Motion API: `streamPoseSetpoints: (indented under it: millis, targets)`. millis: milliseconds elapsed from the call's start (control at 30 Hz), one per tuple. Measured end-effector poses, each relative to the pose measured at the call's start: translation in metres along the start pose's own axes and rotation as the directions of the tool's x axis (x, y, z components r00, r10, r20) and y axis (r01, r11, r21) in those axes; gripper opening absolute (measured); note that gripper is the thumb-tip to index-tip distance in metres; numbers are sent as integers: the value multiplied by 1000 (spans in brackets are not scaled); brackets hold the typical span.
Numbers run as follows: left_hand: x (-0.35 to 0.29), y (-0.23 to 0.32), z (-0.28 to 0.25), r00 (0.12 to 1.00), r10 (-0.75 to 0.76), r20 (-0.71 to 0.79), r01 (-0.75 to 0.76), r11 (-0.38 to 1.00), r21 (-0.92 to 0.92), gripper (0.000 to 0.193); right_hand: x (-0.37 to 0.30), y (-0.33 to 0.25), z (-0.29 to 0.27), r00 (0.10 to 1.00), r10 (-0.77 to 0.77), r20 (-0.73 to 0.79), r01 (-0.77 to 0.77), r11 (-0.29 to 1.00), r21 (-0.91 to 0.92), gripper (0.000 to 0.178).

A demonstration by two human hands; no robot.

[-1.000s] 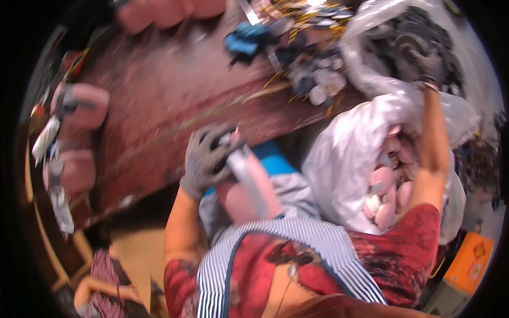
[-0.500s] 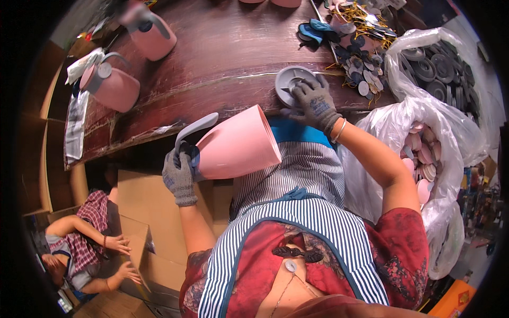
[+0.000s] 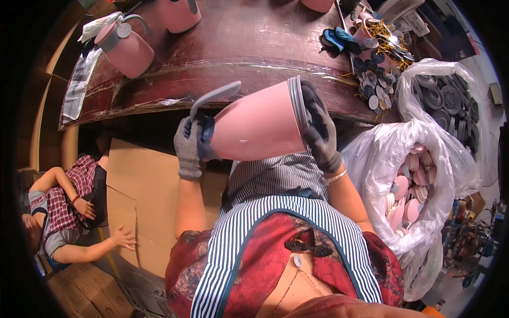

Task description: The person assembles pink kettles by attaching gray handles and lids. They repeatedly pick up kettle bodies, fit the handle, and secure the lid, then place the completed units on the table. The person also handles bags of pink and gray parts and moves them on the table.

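Observation:
A pink jug [image 3: 257,124] with a grey handle [image 3: 214,98] lies sideways in the air, over my lap by the table's near edge. My left hand [image 3: 188,151], in a grey knit glove, is closed around its narrower grey top end beside the handle. At the wide right end sits a ridged grey round base [image 3: 298,108]. My gloved right hand [image 3: 322,130] wraps over that base from the right, palm against it. The base's outer face is hidden by the hand; whether it is fully seated I cannot tell.
A finished-looking pink jug [image 3: 127,55] with a round tag stands on the dark red table [image 3: 233,58]. Tags with yellow strings [image 3: 374,79] are heaped at right. Plastic bags hold grey discs [image 3: 442,100] and pink lids [image 3: 411,196]. Another person [image 3: 69,212] is beside cardboard [image 3: 143,185] at left.
My right hand has brought the grey base from the table to the jug's open wide end. The jug has risen slightly in view. The other person's hands have shifted.

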State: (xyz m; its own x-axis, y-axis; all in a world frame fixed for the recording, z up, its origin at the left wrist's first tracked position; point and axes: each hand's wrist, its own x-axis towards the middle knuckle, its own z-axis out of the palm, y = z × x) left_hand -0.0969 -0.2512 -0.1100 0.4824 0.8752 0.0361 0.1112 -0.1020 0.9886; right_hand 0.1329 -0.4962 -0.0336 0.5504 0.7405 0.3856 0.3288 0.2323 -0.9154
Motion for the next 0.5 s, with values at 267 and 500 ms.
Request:
streamPoseSetpoints:
  millis: [267,500]
  targets:
    - [-2,68,14,994,44,98,-35,995,-90,32,-15,-42,-13,977,-213,33,215,970,-114,87]
    - [-36,151,36,608,792,60,-716,513,474,34,-31,-15,-8,935,241,-260,-143,928,344,64]
